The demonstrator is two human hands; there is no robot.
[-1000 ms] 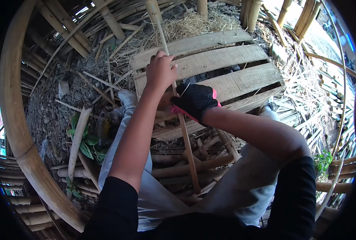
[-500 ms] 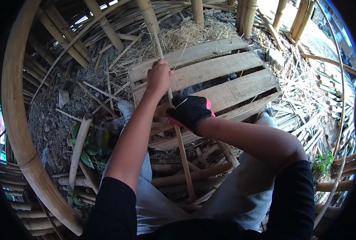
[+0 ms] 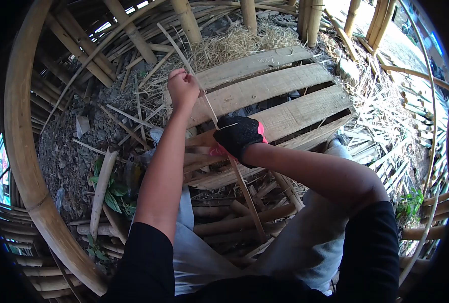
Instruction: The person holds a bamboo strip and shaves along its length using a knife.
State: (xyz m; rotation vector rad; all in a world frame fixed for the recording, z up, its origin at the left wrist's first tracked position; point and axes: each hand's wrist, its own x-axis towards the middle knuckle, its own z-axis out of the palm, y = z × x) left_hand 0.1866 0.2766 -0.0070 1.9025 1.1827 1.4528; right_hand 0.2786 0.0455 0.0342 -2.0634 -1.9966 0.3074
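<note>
A long, thin bamboo strip (image 3: 247, 199) slants from beyond the slatted wooden platform down between my knees. Bare, with curled fingers, my left hand (image 3: 184, 91) grips the strip's upper part over the platform's left edge. My right hand (image 3: 238, 136), in a black glove with pink edging, is closed round the strip lower down. A thin pale sliver (image 3: 229, 125) lies across the back of that glove. Whether a tool is inside the gloved fist is hidden.
The wooden slat platform (image 3: 295, 108) stands before my knees, with straw shavings (image 3: 244, 43) behind it. Bamboo posts (image 3: 185, 22) and a thick curved bamboo pole (image 3: 25, 151) surround me. Cut bamboo pieces (image 3: 244, 222) lie below, and pale strips (image 3: 376, 136) litter the right side.
My left hand has shifted left and slightly down, its fingers looser. The strip's top end has swung left and its lower end right. My gloved right hand has stayed nearly in place.
</note>
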